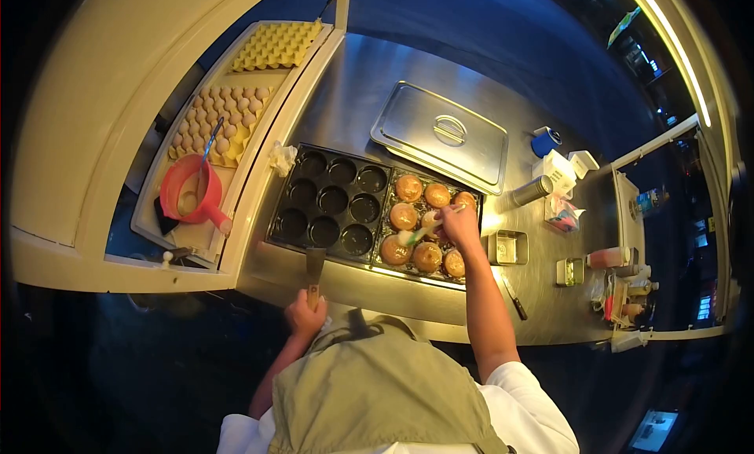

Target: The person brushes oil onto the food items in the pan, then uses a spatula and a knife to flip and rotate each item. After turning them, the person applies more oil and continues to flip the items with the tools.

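Head view: brush low over browned cakes, scraper in the left hand

Grips a brush in the right hand, bristles over the cakes in the griddle's right half; cannot tell exact finger placement. Holds a scraper in the left hand, closed round the handle, blade pointing at the griddle's near edge.

Judging by looks: brush light, soft and probably slippery at the bristles, best held by the handle. Scraper stiff, somewhat heavier, safest by the grip. Cakes glossy, likely soft, slick and easily torn; better supported from beneath than pinched.

Right of the griddle, on the surface, a tin and a knife; behind, a lid; left, a jug and eggs.
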A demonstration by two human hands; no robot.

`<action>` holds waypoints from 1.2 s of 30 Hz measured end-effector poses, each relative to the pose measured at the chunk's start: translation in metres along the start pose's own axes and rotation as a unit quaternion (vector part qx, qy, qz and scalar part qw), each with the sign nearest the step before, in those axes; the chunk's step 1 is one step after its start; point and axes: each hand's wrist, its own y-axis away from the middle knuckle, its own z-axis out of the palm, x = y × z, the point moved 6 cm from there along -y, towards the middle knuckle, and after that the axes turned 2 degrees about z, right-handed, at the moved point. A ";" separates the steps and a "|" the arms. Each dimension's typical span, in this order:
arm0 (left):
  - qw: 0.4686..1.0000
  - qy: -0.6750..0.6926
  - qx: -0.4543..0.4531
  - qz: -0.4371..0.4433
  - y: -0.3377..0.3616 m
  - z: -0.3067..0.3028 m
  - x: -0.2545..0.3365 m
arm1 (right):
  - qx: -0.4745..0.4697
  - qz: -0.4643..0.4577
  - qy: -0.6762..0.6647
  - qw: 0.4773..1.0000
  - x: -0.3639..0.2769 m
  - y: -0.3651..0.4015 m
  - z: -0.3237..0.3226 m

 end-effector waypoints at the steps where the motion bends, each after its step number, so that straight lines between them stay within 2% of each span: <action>1: 1.000 -0.002 -0.001 0.005 -0.001 0.000 0.000 | -0.006 0.002 0.041 0.999 -0.029 0.017 -0.011; 3: 1.000 -0.003 -0.002 0.013 -0.003 0.000 0.000 | -0.010 0.003 0.082 0.997 -0.047 0.024 -0.011; 5: 1.000 -0.008 -0.006 0.015 -0.004 0.001 0.001 | -0.059 -0.233 0.054 0.969 -0.075 0.032 0.004; 7: 1.000 -0.004 -0.008 0.016 -0.005 0.001 0.001 | -0.064 -0.213 0.047 0.974 -0.067 0.027 0.016; 9: 1.000 -0.001 -0.006 0.015 -0.005 0.000 0.000 | -0.052 -0.249 0.111 0.961 -0.063 0.023 0.024; 11: 1.000 -0.003 -0.012 0.011 -0.004 0.000 -0.002 | -0.054 -0.194 0.022 0.979 -0.046 0.008 0.012; 13: 1.000 0.002 -0.008 0.010 -0.003 -0.003 -0.002 | -0.049 -0.080 0.083 0.992 -0.063 0.018 -0.013; 15: 1.000 0.008 -0.011 0.014 -0.001 -0.003 -0.002 | -0.054 -0.091 0.086 0.991 -0.067 0.011 -0.017; 17: 1.000 0.017 -0.002 0.027 -0.004 -0.002 0.001 | -0.024 -0.069 -0.004 0.997 -0.076 0.006 -0.017; 18: 0.999 0.018 -0.004 0.030 -0.005 -0.002 0.001 | -0.027 -0.074 0.028 0.996 -0.070 -0.010 -0.006; 19: 0.999 0.013 -0.005 0.031 -0.005 -0.001 0.000 | -0.063 -0.043 -0.015 0.997 -0.079 -0.006 0.009; 22: 0.999 0.006 -0.009 0.034 -0.005 -0.001 0.000 | -0.090 -0.073 -0.030 0.993 -0.053 -0.048 0.045; 24: 0.999 0.003 -0.011 0.035 -0.005 -0.003 0.002 | -0.034 -0.075 0.072 0.994 -0.010 -0.089 0.046; 25: 0.999 0.003 -0.015 0.030 -0.005 -0.004 0.002 | -0.034 -0.075 0.072 0.994 -0.010 -0.089 0.036; 27: 1.000 0.005 -0.018 0.023 -0.004 -0.003 0.001 | 0.007 0.032 0.036 0.999 0.005 -0.090 0.001; 29: 1.000 0.009 -0.004 0.022 -0.002 0.000 0.000 | 0.006 -0.138 0.240 0.961 -0.002 -0.085 -0.025; 30: 1.000 0.012 -0.004 0.024 -0.001 0.001 0.000 | -0.012 -0.107 0.176 0.979 0.004 -0.084 -0.036; 31: 1.000 0.007 -0.002 0.025 -0.001 0.000 0.001 | -0.009 -0.107 0.176 0.979 -0.005 -0.073 -0.044; 34: 1.000 0.001 0.000 0.031 -0.002 -0.001 0.003 | 0.023 0.055 -0.044 0.997 -0.012 -0.032 -0.072; 36: 0.999 -0.002 -0.004 0.038 -0.001 0.000 0.004 | 0.031 0.049 -0.036 0.998 -0.007 -0.018 -0.082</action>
